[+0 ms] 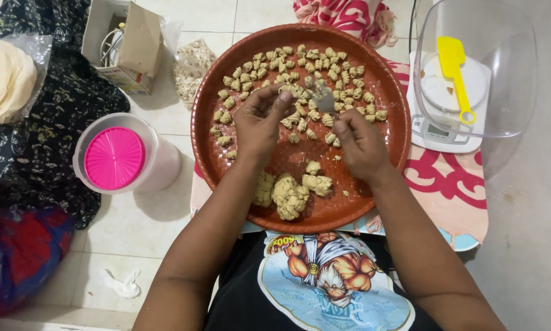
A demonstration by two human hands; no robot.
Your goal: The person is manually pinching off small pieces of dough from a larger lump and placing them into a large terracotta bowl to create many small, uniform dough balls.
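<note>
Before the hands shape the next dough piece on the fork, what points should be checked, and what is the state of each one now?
1. Fork held firmly by the right hand: ok.
2. Left hand pinches a dough piece at the fork: ok, though the piece is mostly hidden by the fingers.
3. Raw dough lumps are left at the near side of the tray: ok.
4. Free room on the brown round tray for more pieces: ok, bare area between the lumps and the shaped pieces.
5. Fork tines free of stuck dough: cannot tell, blurred.
6. Tray lying flat and steady: cannot tell.
</note>
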